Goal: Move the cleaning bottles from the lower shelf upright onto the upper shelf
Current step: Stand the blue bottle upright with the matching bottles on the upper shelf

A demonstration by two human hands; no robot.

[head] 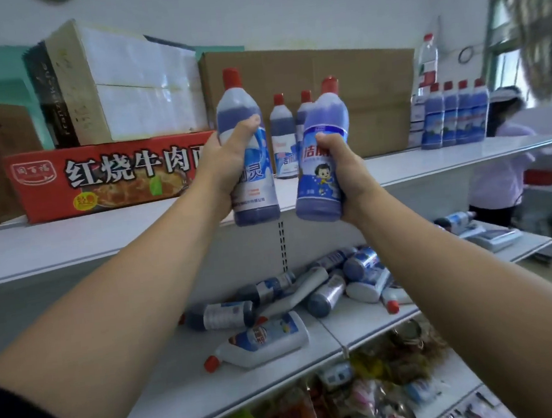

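Head view: both hands (226, 159) hold bottles (248, 150) upright, caps up.

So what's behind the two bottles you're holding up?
Two upright red-capped bottles stand on the upper shelf, with a brown cardboard box behind them. The held bottles cover the second one's lower part.

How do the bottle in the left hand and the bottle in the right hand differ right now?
The left-hand bottle stands nearly upright and higher; the right-hand bottle tilts right and sits lower. The left hand grips at the upper body, the right hand around the label's middle. Only the right-hand bottle's label shows a cartoon child. Both have red caps and blue liquid.
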